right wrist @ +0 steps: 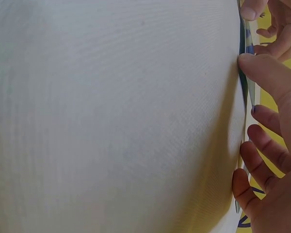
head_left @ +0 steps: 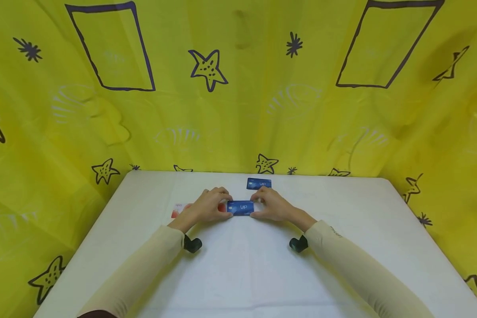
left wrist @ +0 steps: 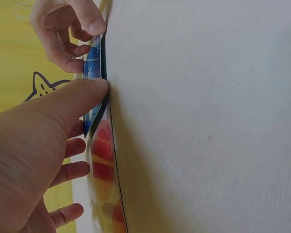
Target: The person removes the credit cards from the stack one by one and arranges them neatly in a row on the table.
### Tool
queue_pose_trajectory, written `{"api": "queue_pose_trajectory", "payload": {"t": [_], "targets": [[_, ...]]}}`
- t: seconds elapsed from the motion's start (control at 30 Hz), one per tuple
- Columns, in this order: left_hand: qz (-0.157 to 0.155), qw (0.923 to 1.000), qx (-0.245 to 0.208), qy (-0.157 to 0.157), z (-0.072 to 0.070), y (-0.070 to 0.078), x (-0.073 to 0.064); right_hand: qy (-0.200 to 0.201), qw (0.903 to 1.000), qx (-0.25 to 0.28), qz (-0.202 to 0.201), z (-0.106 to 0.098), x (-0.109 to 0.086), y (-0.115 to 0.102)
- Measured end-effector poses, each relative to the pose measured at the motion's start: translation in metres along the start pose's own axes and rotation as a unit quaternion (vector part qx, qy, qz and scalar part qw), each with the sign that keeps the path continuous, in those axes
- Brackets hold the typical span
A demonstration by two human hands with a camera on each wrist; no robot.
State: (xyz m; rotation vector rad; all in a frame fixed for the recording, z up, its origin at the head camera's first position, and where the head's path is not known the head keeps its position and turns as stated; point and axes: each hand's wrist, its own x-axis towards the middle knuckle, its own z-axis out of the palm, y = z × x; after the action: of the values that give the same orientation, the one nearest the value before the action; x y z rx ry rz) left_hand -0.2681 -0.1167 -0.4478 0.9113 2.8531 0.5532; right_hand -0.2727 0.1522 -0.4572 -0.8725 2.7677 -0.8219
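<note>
A blue card marked VIP [head_left: 240, 208] lies between my two hands over the white table. My left hand [head_left: 210, 204] pinches its left end, thumb on the near edge and fingertips at the far edge. My right hand [head_left: 275, 205] grips the right end the same way. In the left wrist view the blue card [left wrist: 91, 65] looks tilted above a flat pale piece with red and orange patches [left wrist: 103, 160]. That patterned piece [head_left: 177, 210] shows on both sides of my left hand, which covers its middle. The right wrist view shows the blue card edge-on under my right thumb.
A second blue VIP card [head_left: 258, 183] lies farther back, its lower right partly overlapped by my right hand. The white table [head_left: 238, 274] ends at a yellow curtain [head_left: 238, 128] with drawn stars. Dark wrist-worn pieces [head_left: 192, 244] sit at both cuffs.
</note>
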Motion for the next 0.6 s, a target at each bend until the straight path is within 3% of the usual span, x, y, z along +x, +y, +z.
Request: {"api": "queue_pose_trajectory", "payload": {"t": [0.6], "targets": [[-0.016, 0.9999, -0.004, -0.002, 0.0010, 0.0002, -0.0045, -0.019, 0.9998, -0.006, 0.008, -0.0010, 0.0007, -0.0005]]}}
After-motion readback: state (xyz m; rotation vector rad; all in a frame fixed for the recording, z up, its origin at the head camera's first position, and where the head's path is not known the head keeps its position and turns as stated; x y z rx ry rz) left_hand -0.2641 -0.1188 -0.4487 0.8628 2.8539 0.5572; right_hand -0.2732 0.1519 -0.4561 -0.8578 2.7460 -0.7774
